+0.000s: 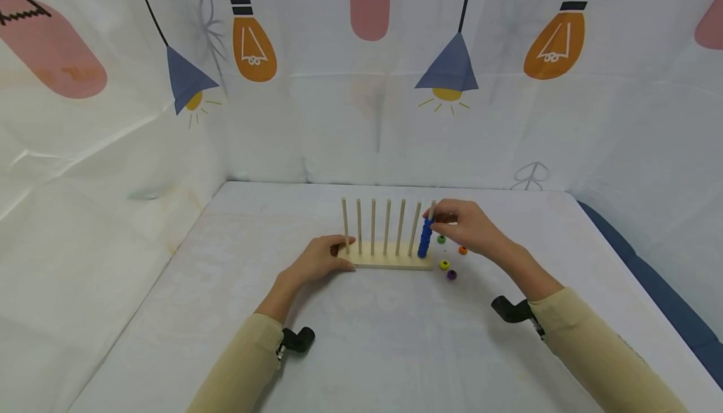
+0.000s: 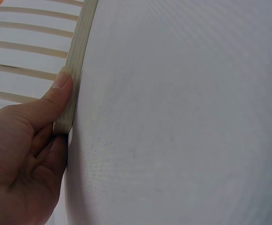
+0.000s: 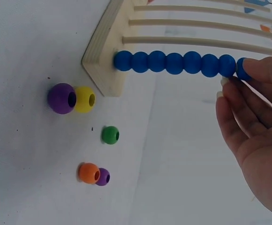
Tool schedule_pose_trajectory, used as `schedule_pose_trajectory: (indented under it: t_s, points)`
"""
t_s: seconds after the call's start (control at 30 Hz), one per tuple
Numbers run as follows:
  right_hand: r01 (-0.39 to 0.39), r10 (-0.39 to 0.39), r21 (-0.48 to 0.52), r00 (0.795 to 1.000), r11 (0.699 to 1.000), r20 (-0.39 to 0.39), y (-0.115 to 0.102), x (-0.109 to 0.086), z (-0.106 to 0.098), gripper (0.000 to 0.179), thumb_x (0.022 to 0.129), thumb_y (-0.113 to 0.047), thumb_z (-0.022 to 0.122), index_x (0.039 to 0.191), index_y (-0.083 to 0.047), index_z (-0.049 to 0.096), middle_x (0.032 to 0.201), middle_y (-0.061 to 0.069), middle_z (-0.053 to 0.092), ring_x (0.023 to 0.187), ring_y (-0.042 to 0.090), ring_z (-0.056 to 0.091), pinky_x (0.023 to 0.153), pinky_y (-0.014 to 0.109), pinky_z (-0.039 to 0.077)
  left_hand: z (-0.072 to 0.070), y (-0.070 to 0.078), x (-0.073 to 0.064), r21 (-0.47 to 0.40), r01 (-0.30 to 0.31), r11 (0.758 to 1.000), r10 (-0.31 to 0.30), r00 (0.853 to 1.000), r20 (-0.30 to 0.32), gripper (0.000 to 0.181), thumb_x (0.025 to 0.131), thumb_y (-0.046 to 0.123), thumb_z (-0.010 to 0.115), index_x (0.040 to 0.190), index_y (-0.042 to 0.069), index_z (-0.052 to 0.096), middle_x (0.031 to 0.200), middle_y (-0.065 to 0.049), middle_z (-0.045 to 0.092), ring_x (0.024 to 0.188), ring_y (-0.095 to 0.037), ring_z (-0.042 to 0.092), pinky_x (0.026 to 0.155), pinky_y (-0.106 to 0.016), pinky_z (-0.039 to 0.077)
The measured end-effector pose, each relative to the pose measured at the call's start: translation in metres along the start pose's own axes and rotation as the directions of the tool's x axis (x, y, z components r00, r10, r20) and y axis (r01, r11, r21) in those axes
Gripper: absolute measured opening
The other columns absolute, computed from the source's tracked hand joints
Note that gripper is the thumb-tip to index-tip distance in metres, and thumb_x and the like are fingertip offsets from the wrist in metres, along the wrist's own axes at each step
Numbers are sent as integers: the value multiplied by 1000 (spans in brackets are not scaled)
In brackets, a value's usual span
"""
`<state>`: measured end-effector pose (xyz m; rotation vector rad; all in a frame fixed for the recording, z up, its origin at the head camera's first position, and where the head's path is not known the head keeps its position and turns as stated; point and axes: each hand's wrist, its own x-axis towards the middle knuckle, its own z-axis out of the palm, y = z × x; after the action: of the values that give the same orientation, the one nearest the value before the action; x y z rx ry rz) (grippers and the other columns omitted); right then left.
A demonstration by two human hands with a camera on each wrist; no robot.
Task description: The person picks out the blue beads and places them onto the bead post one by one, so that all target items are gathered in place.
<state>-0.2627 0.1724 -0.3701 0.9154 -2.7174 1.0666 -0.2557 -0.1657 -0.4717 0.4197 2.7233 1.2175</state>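
Note:
A pale wooden base (image 1: 390, 262) bearing a row of upright pegs (image 1: 373, 228) stands on the white table. My left hand (image 1: 317, 257) grips its left end; in the left wrist view the thumb (image 2: 61, 89) presses the edge near the pegs. On the rightmost peg sits a stack of blue beads (image 3: 174, 63). My right hand (image 1: 465, 226) is at the top of that peg, and its thumb and fingers pinch the uppermost blue bead (image 3: 241, 69). This bead lies on the peg's line, close above the stack. Part of it is hidden by the thumb.
Loose beads lie right of the base: purple (image 3: 61, 98), yellow (image 3: 86, 99), green (image 3: 110, 135), orange (image 3: 88, 173) and a second purple bead (image 3: 104, 177) behind the orange one. A white sheet (image 1: 339, 130) printed with lamps hangs behind the table (image 1: 395, 350).

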Motion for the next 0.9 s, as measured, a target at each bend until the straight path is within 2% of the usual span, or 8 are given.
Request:
schedule_pose_trajectory:
  t_s: [0.27,0.63,0.77,0.9]
  points:
    - [-29,29,2,999,1000,-23,5,-5,2,17,91,-5,68,107,-8,72,99,6,71,88,18,66,86,43,59,1,1,2,2,-11,1000,11,1000,3,61,78,30,85,134,22,63,140,6,61,136,-17,50,114,-39,40]
    - [-75,76,27,994,997,-72,16,-22,5,26,97,-11,63,122,-8,68,115,13,70,102,24,68,88,31,58,-4,-2,-5,30,-13,999,13,1000,-8,63,78,33,85,135,22,62,140,2,61,136,-21,50,115,-42,39]
    - [-85,83,-13,990,996,-115,19,-29,5,36,98,-16,63,132,-8,62,127,14,66,109,29,66,93,43,57,-8,-2,-7,32,-24,999,23,1000,6,63,82,33,82,140,21,58,143,-2,58,136,-22,50,115,-43,39]
    - [-142,131,-103,985,985,-108,22,-35,6,55,99,-25,63,149,-14,45,148,15,50,131,36,51,105,61,44,-12,0,-8,53,-28,998,27,999,20,67,87,35,76,147,21,50,149,-5,52,139,-26,47,116,-46,37]
